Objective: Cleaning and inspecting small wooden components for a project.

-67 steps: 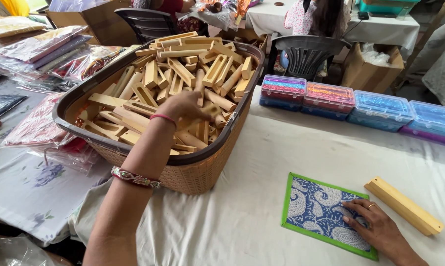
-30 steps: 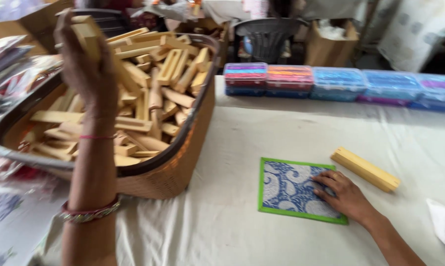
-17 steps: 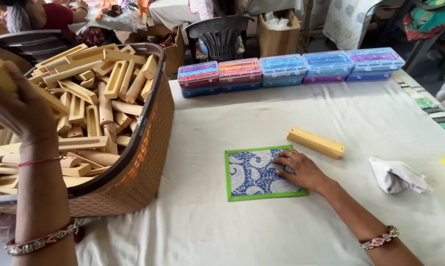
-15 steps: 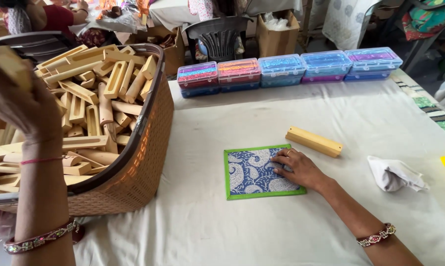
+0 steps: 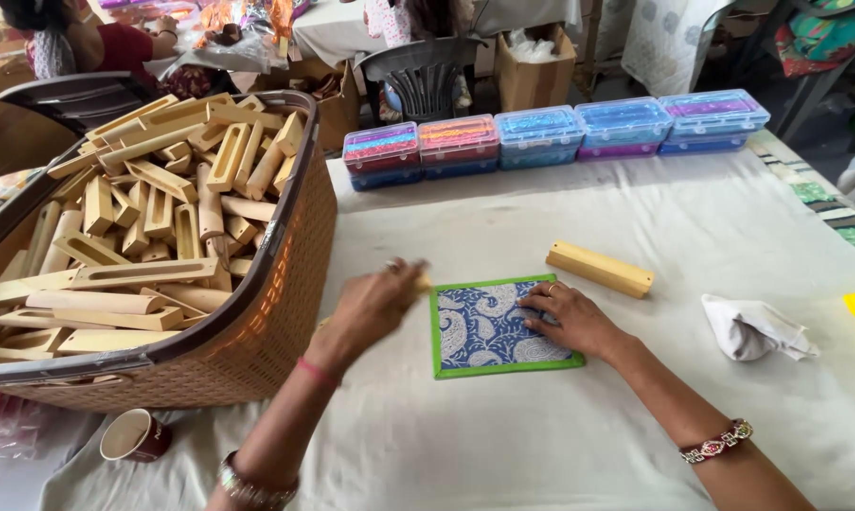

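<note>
Gripping a wooden piece (image 5: 421,281), left hand (image 5: 375,308) nears blue patterned mat (image 5: 480,326); right hand (image 5: 574,319) flat, fingers open, on mat. One wooden block (image 5: 599,269) laid out; basket (image 5: 257,322) full.

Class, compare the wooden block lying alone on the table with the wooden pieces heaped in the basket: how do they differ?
The single wooden block lies flat and alone on the white cloth; the basket's wooden pieces are piled crisscross. The block looks solid; many basket pieces show slots. Both are pale wood.
</note>
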